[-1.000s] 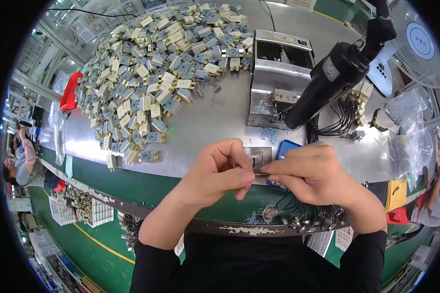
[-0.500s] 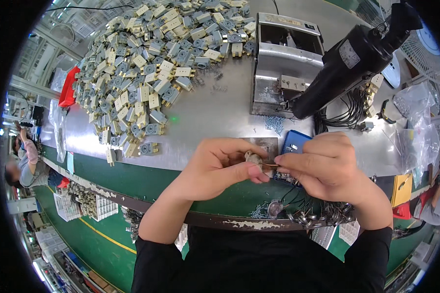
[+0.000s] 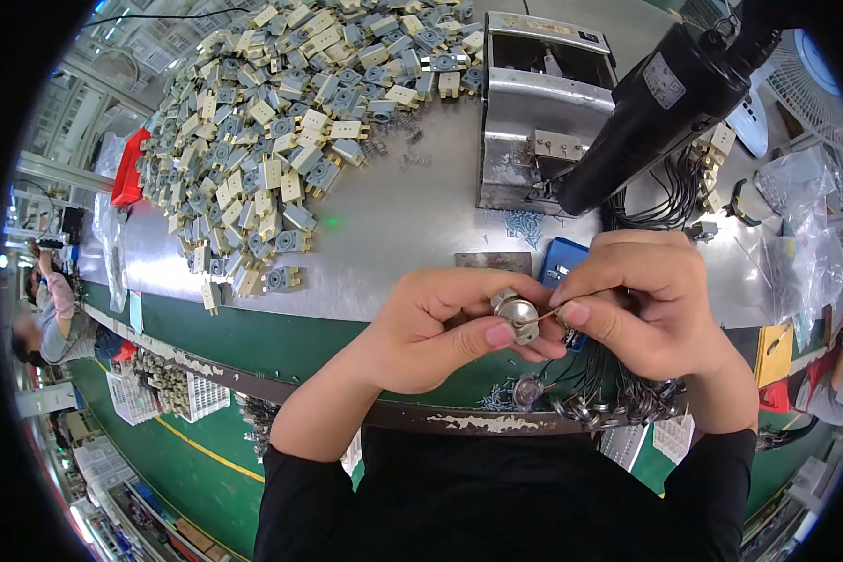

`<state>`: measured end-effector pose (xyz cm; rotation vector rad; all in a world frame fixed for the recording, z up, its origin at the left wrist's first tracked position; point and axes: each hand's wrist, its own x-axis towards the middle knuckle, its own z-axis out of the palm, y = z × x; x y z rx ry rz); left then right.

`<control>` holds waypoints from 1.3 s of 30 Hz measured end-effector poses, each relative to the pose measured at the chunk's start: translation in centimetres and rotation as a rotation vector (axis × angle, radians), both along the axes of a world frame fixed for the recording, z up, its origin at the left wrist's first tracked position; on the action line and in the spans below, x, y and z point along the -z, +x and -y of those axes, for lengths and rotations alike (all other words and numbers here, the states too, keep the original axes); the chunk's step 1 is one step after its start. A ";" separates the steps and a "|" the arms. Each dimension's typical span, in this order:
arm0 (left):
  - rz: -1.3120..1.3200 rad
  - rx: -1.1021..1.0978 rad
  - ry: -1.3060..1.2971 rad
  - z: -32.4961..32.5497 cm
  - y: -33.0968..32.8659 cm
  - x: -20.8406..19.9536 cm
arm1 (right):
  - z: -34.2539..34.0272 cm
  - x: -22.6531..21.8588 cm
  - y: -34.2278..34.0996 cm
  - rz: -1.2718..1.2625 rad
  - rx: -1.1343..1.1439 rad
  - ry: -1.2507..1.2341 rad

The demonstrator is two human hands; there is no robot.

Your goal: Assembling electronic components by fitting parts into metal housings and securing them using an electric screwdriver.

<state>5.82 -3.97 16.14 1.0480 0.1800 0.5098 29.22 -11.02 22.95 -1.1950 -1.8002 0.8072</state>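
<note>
Between the thumb and fingers of my left hand point(image 3: 450, 328) sits a small round silver metal part point(image 3: 515, 315), its round face turned toward me. A thin brown wire point(image 3: 551, 313) runs from that part to my right hand point(image 3: 642, 304), whose thumb and forefinger pinch it. Just beyond my hands lies a blue tray point(image 3: 562, 255), partly hidden by my right hand. A flat metal plate point(image 3: 493, 262) rests on the table behind my left fingers. Below my right hand, several round metal parts with black wires point(image 3: 628, 401) lie along the bench edge.
A large heap of grey and cream blocks point(image 3: 290, 122) covers the far left of the metal table. A metal machine point(image 3: 543, 112) and a black cylindrical tool point(image 3: 637, 117) stand beyond my hands. Loose screws point(image 3: 525, 227) lie before them. A red bin point(image 3: 129, 169) is at left.
Both hands have shifted slightly right, with the left a little nearer me. The metal part has turned, so its round silver face shows, and the wire is more visible between my hands.
</note>
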 end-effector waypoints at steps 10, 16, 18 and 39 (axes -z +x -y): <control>0.124 0.129 0.037 -1.1 -0.7 1.8 | 0.7 0.5 -1.4 0.043 -0.001 0.108; 0.116 0.048 0.113 -1.1 -0.4 2.3 | 0.7 0.4 -2.0 0.063 0.005 0.178; 0.128 0.027 0.187 -1.3 -0.5 2.4 | 0.7 0.5 -2.2 0.073 0.005 0.198; 0.070 -0.496 0.826 -0.4 0.2 1.8 | 1.1 2.6 -2.2 0.350 0.117 0.658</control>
